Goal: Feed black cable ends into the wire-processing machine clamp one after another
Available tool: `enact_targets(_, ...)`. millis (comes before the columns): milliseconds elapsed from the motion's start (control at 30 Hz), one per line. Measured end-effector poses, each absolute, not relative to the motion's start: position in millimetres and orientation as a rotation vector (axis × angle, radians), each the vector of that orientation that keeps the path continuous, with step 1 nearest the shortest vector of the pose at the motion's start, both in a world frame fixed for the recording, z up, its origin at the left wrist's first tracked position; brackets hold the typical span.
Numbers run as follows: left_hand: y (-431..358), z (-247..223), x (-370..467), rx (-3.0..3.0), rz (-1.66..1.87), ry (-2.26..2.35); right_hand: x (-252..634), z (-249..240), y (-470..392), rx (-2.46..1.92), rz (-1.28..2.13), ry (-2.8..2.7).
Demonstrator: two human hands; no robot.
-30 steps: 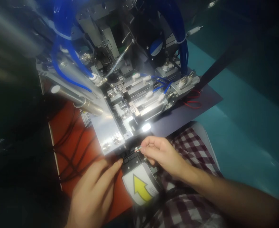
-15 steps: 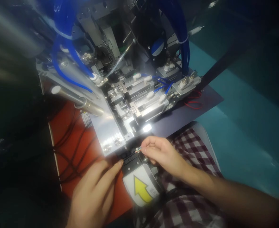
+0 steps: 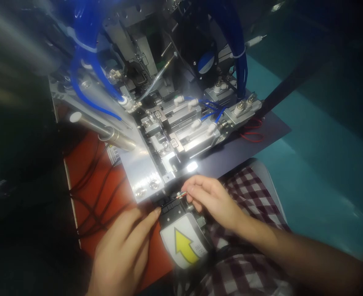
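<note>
My left hand (image 3: 124,242) is closed at the thumb and forefinger on a thin black cable (image 3: 169,203), left of a small black fixture. From the cable's end, thin coloured wires (image 3: 181,194) run into the pinched fingertips of my right hand (image 3: 208,199). The cable lies over the black fixture (image 3: 172,216), whose front carries a white label with a yellow arrow (image 3: 183,244). Just behind my fingers is the edge of a metal plate (image 3: 143,176). The far ends of the wires are hidden by my right fingers.
A machine with metal slide blocks (image 3: 196,142) and white air fittings stands behind my hands. Blue hoses (image 3: 240,61) hang over it. At the left a metal post (image 3: 116,137) rises near black cables (image 3: 91,201) on an orange-red surface (image 3: 113,213).
My right fingertips have changed their grip slightly, and more of the coloured wires now shows. The left hand stays nearly where it was.
</note>
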State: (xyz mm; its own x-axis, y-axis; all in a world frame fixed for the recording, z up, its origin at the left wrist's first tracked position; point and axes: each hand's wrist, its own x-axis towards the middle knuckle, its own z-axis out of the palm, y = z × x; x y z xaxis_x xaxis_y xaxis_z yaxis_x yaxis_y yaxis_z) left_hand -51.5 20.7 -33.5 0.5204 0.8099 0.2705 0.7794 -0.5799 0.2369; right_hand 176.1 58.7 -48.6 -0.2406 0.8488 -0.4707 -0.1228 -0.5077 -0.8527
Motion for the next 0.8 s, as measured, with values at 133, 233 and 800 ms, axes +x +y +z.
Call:
enact_targets(133, 20, -35, -52, 2.667, 0.541, 1.424, 170, -50, 57, -1.36, 1.76, -0.976)
enact_targets(233, 22, -34, -49, 2.641, 0.546, 1.448, 168, -53, 54, -1.364, 1.67, -1.082)
enact_targets(800, 17, -18, -72, 2.307, 0.653, 1.501, 171, -51, 54, -1.364, 1.627, -1.241)
